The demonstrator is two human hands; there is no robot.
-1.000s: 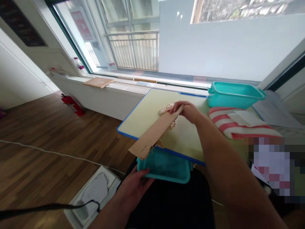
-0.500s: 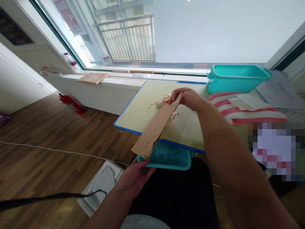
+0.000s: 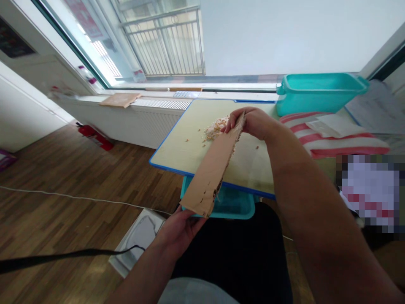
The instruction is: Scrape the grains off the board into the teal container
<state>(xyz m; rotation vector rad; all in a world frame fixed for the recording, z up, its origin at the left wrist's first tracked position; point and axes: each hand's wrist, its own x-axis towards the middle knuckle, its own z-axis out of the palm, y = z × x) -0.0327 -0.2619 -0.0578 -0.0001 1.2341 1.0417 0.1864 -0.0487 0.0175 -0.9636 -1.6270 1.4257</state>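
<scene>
My right hand (image 3: 253,122) is closed on the far end of a long brown cardboard strip (image 3: 215,166). The strip slopes from the blue-edged table (image 3: 186,145) down past its near edge. Its lower end hangs over a teal tray (image 3: 234,204) held under the table edge. My left hand (image 3: 179,230) grips that tray's near rim from below. A small heap of pale crumbs (image 3: 215,126) lies on the table just left of my right hand, with a few stray bits around it.
A deep teal tub (image 3: 319,90) stands at the table's back right, beside a red-and-white striped cloth (image 3: 332,141). A radiator and window sill run behind the table. A white device (image 3: 139,238) and a cable lie on the wooden floor at left.
My right hand has lifted the cardboard's far end, so the strip tilts more steeply toward the tray. A few crumbs have scattered on the table. The left hand stays on the tray.
</scene>
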